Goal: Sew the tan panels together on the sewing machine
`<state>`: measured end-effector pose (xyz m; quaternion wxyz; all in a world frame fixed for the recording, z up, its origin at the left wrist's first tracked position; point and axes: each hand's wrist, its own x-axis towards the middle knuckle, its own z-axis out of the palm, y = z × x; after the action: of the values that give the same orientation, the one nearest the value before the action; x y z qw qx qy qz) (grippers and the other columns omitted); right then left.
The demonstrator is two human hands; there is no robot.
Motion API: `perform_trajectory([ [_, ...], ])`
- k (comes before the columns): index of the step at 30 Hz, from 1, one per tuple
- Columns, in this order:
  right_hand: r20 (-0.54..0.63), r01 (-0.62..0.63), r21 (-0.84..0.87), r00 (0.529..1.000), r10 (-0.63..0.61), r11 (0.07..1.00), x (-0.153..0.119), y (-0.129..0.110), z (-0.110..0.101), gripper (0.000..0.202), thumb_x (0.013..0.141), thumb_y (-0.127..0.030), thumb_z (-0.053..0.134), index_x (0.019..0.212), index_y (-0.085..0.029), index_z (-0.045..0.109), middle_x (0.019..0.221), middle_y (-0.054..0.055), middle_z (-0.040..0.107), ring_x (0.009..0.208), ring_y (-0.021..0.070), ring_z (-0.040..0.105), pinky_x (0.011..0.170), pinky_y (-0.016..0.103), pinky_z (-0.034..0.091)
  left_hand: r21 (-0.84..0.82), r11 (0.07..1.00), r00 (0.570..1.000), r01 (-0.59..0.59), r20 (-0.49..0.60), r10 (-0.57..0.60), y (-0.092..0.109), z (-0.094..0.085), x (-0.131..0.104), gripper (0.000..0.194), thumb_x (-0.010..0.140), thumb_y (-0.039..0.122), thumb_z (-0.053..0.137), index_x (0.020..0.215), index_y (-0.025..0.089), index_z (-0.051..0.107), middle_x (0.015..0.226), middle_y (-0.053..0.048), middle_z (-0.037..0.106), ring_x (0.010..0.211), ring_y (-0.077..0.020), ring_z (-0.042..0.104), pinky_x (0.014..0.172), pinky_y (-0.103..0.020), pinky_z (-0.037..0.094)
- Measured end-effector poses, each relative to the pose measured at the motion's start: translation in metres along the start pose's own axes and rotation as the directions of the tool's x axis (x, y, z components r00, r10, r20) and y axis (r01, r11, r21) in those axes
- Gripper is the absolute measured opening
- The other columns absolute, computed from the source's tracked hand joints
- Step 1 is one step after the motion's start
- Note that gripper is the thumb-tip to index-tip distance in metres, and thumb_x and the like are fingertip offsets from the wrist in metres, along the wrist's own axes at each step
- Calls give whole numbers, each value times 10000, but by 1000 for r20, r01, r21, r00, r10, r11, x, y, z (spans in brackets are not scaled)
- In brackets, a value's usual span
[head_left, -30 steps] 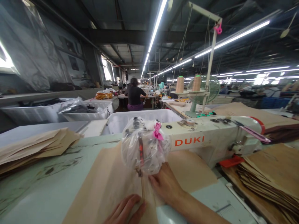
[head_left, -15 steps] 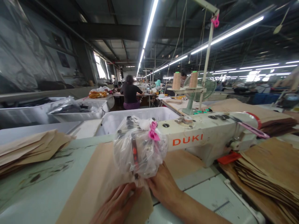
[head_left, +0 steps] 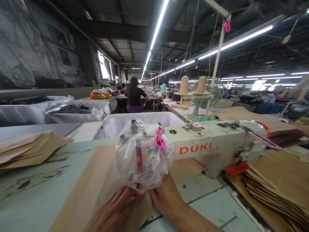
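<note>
A tan fabric piece (head_left: 96,183) lies on the pale green table and runs under the head of a white DUKI sewing machine (head_left: 207,146). The machine's head is wrapped in a clear plastic bag (head_left: 141,159) tied with a pink ribbon. My left hand (head_left: 114,211) presses flat on the near part of the fabric, just left of the needle area. My right hand (head_left: 166,198) rests flat on the fabric right under the bag, beside the left hand. The needle itself is hidden by the bag.
Stacks of tan pieces lie at the left (head_left: 29,149) and right (head_left: 277,183). White bins (head_left: 116,124) stand behind the table. Two thread cones (head_left: 193,85) and a fan (head_left: 214,93) are behind the machine. A person in black (head_left: 134,96) sits farther back.
The fabric has slid toward me and to the left under the machine head. Both hands have moved closer together just below the bag, the left one further onto the cloth.
</note>
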<state>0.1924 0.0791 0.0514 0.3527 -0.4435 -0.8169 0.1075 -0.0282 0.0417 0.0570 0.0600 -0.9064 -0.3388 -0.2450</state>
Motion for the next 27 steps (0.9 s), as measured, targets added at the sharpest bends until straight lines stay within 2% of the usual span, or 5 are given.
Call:
perform_trajectory([
  [6, -47, 28, 24, 999, -27, 999, -2, 1, 3, 453, 852, -88, 543, 1250, -273, 654, 1285, 79, 640, 1194, 312, 545, 987, 489, 459, 46, 998, 998, 48, -49, -46, -8, 3, -7, 806, 836, 701, 644, 1528, 387, 375, 1424, -38, 569, 1221, -291, 604, 999, -342, 540],
  [16, -25, 21, -44, 999, -22, 999, -1, 3, 6, 350, 864, -117, 539, 1160, -218, 696, 1162, 108, 667, 1076, 319, 579, 994, 520, 471, 187, 982, 1000, 0, 12, -2, -10, 2, -5, 805, 844, 717, 620, 1498, 278, 455, 1407, -125, 591, 1190, -314, 645, 927, -398, 591],
  [21, -33, 40, -28, 999, -41, 999, -1, 5, 10, 415, 900, -140, 502, 1282, -216, 646, 1292, 115, 633, 1178, 313, 562, 1040, 505, 447, 127, 989, 993, 81, 80, -91, -6, -3, 0, 786, 804, 672, 685, 1459, 271, 514, 1425, -126, 573, 1236, -354, 608, 965, -461, 571],
  [25, -27, 60, -33, 998, -61, 998, -1, 12, 13, 441, 912, -128, 474, 1320, -205, 621, 1311, 116, 634, 1200, 291, 572, 1048, 488, 449, 34, 994, 985, 100, 139, -104, -6, -4, 6, 752, 811, 637, 697, 1449, 279, 523, 1341, -93, 629, 1238, -322, 595, 1022, -442, 536],
  [27, 9, 117, -56, 993, -117, 992, 4, 16, 12, 421, 918, -123, 450, 1291, -181, 635, 1298, 126, 643, 1190, 278, 588, 1040, 479, 457, 11, 995, 987, 100, 129, -100, -7, -3, 5, 764, 815, 633, 697, 1470, 298, 494, 1348, -86, 623, 1238, -313, 593, 1039, -441, 522],
])
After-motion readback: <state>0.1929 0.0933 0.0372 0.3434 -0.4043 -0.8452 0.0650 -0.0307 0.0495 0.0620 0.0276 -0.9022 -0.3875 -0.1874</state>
